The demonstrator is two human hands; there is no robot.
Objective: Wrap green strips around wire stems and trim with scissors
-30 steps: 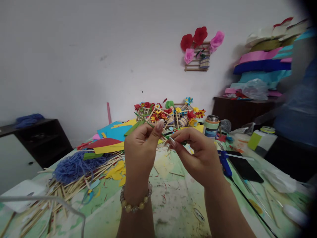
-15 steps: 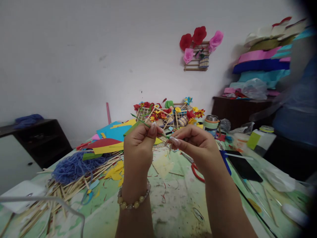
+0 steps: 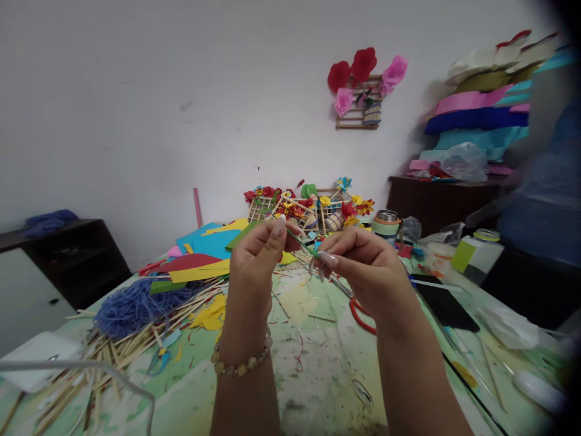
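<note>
Both hands are raised over the table, pinching a thin green stem-like strip (image 3: 303, 243) that slants between them. My left hand (image 3: 263, 251), with a bead bracelet (image 3: 240, 368) on its wrist, grips the upper-left part between thumb and fingers. On the strip's lower-right end, the thumb and fingertips of my right hand (image 3: 356, 260) are closed. Whatever lies inside the right fingertips is mostly hidden. Beneath my right hand, red-handled scissors (image 3: 362, 316) rest on the table.
Blue yarn (image 3: 131, 309), wooden sticks (image 3: 118, 354) and coloured paper sheets (image 3: 213, 242) lie to the left. Small stick racks with paper flowers (image 3: 295, 209) stand at the back. To the right are a thermos (image 3: 385, 225), a jar (image 3: 481, 254) and a black phone (image 3: 447, 306).
The strip no longer sticks out beyond my left hand at the upper left. A longer stretch of it shows between my hands, which are slightly farther apart.
</note>
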